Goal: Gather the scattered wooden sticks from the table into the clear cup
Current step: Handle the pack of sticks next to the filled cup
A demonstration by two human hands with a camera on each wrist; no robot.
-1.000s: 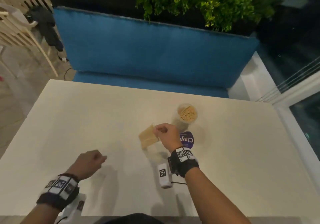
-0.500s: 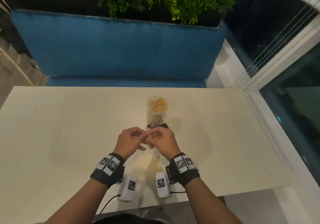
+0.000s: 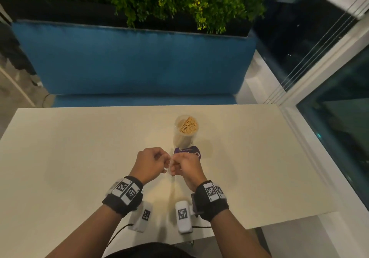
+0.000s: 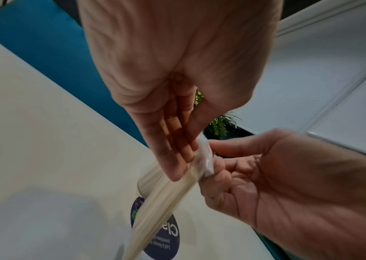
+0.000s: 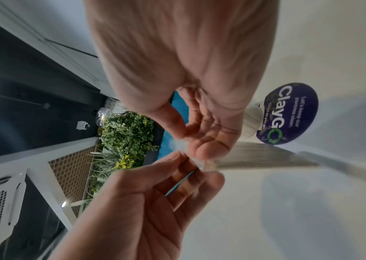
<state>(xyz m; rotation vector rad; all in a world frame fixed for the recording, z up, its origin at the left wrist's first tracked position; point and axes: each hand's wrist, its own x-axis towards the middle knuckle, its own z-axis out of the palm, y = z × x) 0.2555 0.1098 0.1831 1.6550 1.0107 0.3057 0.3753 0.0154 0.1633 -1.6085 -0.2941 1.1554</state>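
While the fingers (image 4: 178,158) of the left hand (image 3: 150,163) and right hand (image 3: 185,167) pinch one end of a bundle of sticks (image 4: 164,202), its far end hangs over the table (image 3: 69,158) near the cup (image 3: 186,131); a loosened pinch could spill them; only the wrist views show the bundle's clear wrap.

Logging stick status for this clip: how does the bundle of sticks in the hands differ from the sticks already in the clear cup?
The held stick bundle is pinched at one end by the left hand and right hand, and slants down; the sticks in the clear cup stand upright, untouched. The held bundle has clear wrap on its pinched end; the cup's sticks stand loose, ends up. Both are thin pale wooden sticks.
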